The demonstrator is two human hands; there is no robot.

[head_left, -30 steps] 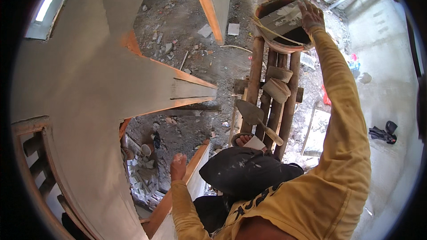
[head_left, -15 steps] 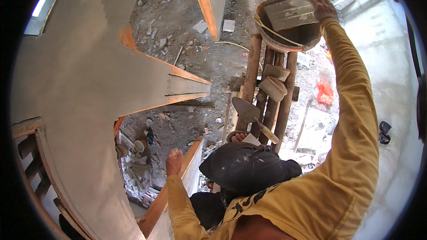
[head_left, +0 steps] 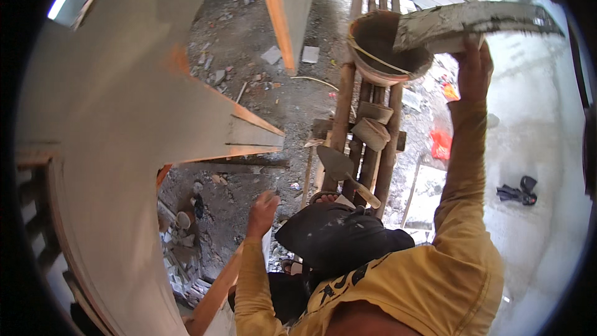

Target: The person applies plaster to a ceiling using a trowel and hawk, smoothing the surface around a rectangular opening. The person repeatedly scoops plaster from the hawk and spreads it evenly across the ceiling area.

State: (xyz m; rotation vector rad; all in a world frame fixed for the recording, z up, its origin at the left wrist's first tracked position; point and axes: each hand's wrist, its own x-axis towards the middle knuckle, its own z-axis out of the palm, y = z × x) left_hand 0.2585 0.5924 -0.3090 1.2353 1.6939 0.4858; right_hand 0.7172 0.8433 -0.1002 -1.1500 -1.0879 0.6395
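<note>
My right hand (head_left: 474,65) grips a plastering float (head_left: 466,22), long, flat and crusted with grey mortar. Its left end hangs over the rim of a bucket (head_left: 379,74) with a pale strap-like handle; the other end reaches toward the right wall. My left hand (head_left: 263,210) is curled closed above the orange wooden frame edge (head_left: 214,289), with nothing visible in it. A pointed trowel (head_left: 336,163) with a wooden handle lies on the bamboo poles by my knee. Beyond it, two mortar-caked blocks (head_left: 373,132) rest on the same poles.
The bamboo scaffold (head_left: 343,109) runs away from me, high above a rubble-strewn floor (head_left: 261,106). Grey plastered wall (head_left: 112,106) with orange-edged openings stands on the left. A pale wall (head_left: 528,130) rises on the right. A red plastic bag (head_left: 441,144) lies below.
The plastering float has come up from inside the bucket and swung to the right, turned more edge-on, in my right hand. My left hand has risen off the wooden frame, slightly forward and right.
</note>
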